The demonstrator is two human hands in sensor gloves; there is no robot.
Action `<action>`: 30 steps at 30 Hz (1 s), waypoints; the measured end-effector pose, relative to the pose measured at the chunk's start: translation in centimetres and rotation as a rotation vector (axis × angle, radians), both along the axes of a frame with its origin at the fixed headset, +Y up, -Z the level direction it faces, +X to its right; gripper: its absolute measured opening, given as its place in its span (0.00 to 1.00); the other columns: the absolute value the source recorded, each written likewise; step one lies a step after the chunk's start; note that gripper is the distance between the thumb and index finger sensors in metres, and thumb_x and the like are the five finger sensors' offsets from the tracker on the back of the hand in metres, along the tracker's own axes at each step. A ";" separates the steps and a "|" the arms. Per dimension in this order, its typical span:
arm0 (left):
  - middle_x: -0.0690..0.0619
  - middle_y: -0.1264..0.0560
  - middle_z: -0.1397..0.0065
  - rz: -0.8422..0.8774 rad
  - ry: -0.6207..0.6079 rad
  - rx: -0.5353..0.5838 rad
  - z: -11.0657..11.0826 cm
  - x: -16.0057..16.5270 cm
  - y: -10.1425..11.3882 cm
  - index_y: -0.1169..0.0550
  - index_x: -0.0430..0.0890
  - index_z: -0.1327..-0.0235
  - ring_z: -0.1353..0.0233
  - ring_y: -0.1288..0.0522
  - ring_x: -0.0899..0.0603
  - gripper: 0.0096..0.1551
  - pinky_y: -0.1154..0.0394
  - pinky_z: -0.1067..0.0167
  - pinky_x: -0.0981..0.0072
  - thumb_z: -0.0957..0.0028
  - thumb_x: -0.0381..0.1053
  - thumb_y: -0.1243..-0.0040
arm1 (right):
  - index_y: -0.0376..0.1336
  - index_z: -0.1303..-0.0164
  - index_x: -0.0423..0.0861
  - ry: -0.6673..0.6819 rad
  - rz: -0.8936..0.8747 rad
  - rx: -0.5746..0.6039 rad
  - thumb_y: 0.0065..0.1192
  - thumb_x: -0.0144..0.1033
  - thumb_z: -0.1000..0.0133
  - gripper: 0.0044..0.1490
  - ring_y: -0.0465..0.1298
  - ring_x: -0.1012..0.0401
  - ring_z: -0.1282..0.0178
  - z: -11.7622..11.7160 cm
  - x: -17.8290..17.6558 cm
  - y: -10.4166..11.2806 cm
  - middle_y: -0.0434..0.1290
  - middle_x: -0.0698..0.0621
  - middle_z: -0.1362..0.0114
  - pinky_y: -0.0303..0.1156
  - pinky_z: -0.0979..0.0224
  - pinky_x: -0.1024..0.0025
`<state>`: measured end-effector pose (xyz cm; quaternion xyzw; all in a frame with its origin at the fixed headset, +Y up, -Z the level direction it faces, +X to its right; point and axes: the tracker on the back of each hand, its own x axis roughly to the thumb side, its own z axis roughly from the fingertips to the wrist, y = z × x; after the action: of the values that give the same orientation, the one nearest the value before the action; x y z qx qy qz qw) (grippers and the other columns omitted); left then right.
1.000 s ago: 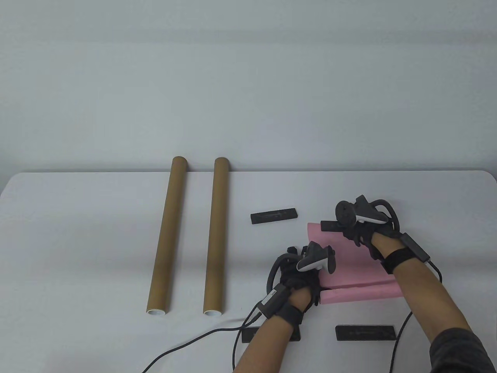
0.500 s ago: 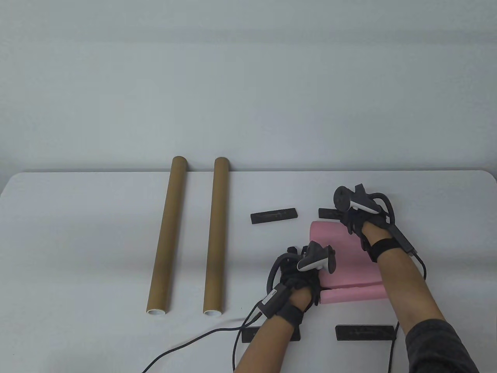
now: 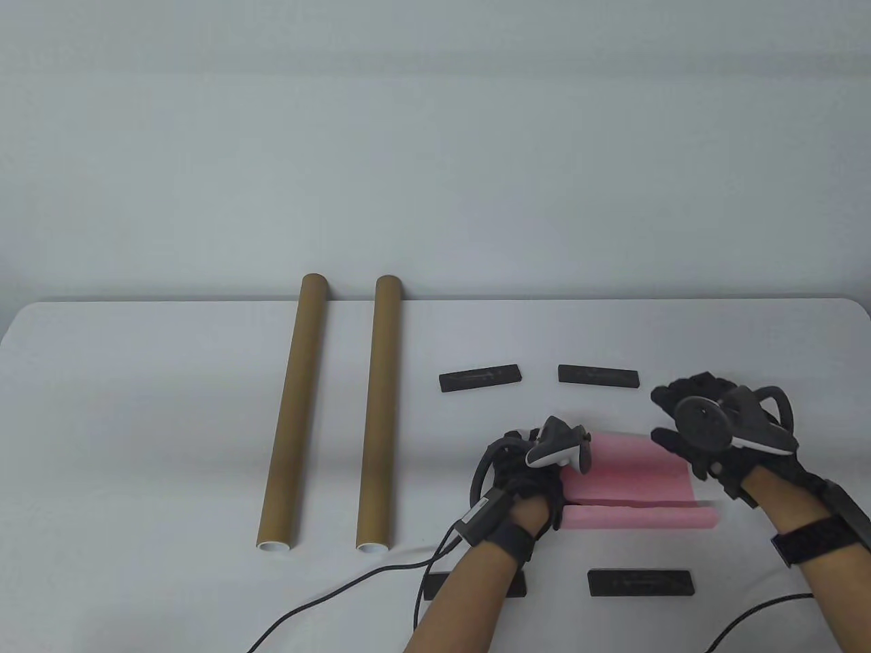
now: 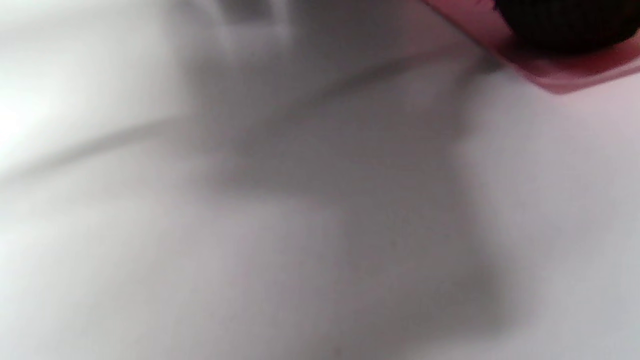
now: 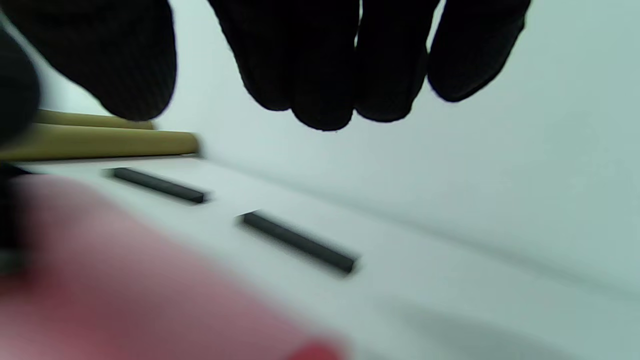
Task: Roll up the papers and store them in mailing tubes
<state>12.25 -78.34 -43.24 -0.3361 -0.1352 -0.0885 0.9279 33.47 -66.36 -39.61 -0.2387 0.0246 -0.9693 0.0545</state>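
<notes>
The pink paper (image 3: 633,486) is lying half-rolled on the desk (image 3: 136,422); the left hand (image 3: 527,483) is pressing its left end, its fingers hidden, while the right hand (image 3: 721,435) is hovering empty, fingers (image 5: 320,75) spread. Rolling evenly from both ends should be keeping it tube-narrow. The left wrist view is blurring everything.

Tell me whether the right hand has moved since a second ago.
Yes. The right hand has moved right and toward the table's near edge, clear of the far right black bar that it covered before, and now hovers open by the pink paper.
</notes>
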 end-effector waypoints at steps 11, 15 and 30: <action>0.53 0.64 0.17 -0.014 0.009 -0.004 -0.3 -0.2 0.6 0.61 0.63 0.24 0.14 0.58 0.34 0.61 0.52 0.22 0.36 0.67 0.80 0.51 | 0.70 0.37 0.45 -0.060 0.081 -0.092 0.78 0.52 0.53 0.37 0.72 0.40 0.27 4.7 0.8 -8.5 0.73 0.44 0.28 0.67 0.26 0.34; 0.53 0.52 0.15 0.041 0.063 0.083 -0.3 -1.4 3.0 0.52 0.64 0.23 0.14 0.52 0.35 0.49 0.48 0.22 0.38 0.57 0.72 0.50 | 0.75 0.49 0.48 -0.043 0.027 -0.032 0.77 0.46 0.51 0.23 0.76 0.43 0.32 5.3 0.0 -6.9 0.78 0.46 0.36 0.69 0.28 0.36; 0.56 0.42 0.16 0.297 -0.276 0.453 9.8 -6.5 12.7 0.45 0.58 0.20 0.14 0.42 0.38 0.62 0.45 0.21 0.37 0.70 0.81 0.45 | 0.76 0.51 0.48 -0.039 0.013 0.053 0.77 0.47 0.50 0.22 0.77 0.43 0.31 8.6 -7.3 -0.8 0.79 0.47 0.37 0.70 0.28 0.36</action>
<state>5.73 -65.68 -33.47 -0.0820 -0.2843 -0.0244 0.9549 26.13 -67.20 -31.00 -0.2182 0.0477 -0.9724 0.0673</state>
